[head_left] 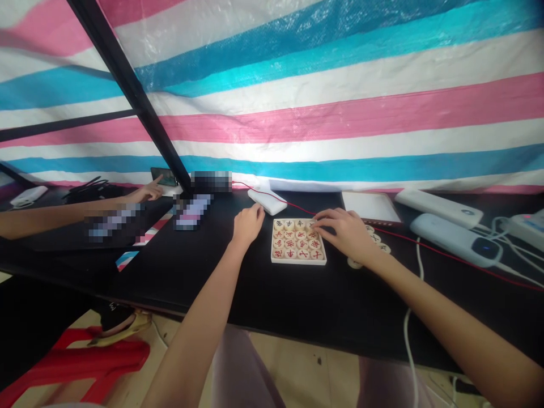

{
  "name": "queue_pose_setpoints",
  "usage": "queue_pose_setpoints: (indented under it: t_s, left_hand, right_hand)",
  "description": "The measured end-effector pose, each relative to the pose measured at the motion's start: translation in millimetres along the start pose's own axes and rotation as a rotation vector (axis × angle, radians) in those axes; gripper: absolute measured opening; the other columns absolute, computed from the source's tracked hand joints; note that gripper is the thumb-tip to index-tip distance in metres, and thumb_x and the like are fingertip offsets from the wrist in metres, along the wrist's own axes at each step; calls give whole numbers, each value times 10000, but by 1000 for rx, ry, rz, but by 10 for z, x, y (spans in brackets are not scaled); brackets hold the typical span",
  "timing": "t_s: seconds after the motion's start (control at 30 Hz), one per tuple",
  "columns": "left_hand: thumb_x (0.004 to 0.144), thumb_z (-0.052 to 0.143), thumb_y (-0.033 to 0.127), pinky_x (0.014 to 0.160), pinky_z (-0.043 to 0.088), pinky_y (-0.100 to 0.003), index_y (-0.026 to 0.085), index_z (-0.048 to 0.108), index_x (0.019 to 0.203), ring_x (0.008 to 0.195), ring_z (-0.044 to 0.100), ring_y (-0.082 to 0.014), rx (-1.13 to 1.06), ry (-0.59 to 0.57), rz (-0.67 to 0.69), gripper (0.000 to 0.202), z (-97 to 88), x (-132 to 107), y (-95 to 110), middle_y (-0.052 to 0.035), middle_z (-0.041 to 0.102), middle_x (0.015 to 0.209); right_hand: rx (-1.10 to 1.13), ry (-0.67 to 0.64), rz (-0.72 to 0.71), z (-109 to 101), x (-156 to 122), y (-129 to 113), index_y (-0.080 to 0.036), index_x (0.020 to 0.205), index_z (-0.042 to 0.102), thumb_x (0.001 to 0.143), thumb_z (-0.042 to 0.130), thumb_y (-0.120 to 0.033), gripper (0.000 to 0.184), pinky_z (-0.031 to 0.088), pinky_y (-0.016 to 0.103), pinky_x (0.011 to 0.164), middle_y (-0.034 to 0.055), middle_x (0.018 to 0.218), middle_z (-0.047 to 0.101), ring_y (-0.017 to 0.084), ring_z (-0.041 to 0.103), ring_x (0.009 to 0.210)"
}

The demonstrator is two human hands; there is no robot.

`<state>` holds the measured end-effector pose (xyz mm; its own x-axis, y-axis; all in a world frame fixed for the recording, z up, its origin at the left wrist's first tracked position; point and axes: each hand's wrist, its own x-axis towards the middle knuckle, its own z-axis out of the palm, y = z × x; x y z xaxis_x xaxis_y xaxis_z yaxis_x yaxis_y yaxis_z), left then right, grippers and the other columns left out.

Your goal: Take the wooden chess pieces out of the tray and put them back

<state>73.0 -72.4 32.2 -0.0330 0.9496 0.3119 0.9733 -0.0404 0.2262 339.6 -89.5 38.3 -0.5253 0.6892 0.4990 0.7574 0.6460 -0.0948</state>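
Observation:
A shallow white tray [300,262] on the black table holds rows of round, pale Chinese chess pieces [289,243], with red characters in the nearer rows and dark ones at the back. At the tray's back right corner, my right hand [346,232] has thumb and fingertips closed on a chess piece [311,225]. More loose chess pieces [382,247] lie on the table beyond and under that hand, partly covered by it. My left hand [247,226] is closed just left of the tray, fingertips pressed together. Whatever those fingers hold, if anything, is hidden.
Behind the tray lie a white box-like device [267,201] and a thin red cable [293,204]. White power banks [457,239] with cords sit at the right, beside a pale flat box [369,207]. On the left, another person's hand [148,192] touches a propped phone [164,176].

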Motion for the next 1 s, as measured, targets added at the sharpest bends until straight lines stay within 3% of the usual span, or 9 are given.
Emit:
queue_pose_setpoints:
  t_s: [0.3,0.8,1.0]
  left_hand:
    - [922,320,350,645,360,-289,211,609,847,748,608,-234,38,-48,82,329,31,-1,17,-82,659,797]
    - [923,331,342,657,386,-274,211,625,863,788,625,-218,87,-105,117,328,1,-6,53,-70,684,848]
    - [921,329,337,640,377,-277,210,626,863,781,625,-222,86,-98,148,328,11,16,27,-70,686,841]
  right_hand:
    - [-36,-19,-30,18,-31,-4,-265,979,690,908,476,-324,233,361,351,733,17,1068,656,206,532,937]
    - [-31,-31,-22,14,-24,-15,-255,988,668,907,484,-303,206,351,350,741,14,1082,654,201,546,947]
    - [-15,-27,-21,-351,-129,49,-259,1000,650,893,505,-309,187,354,341,753,17,1061,652,194,558,940]
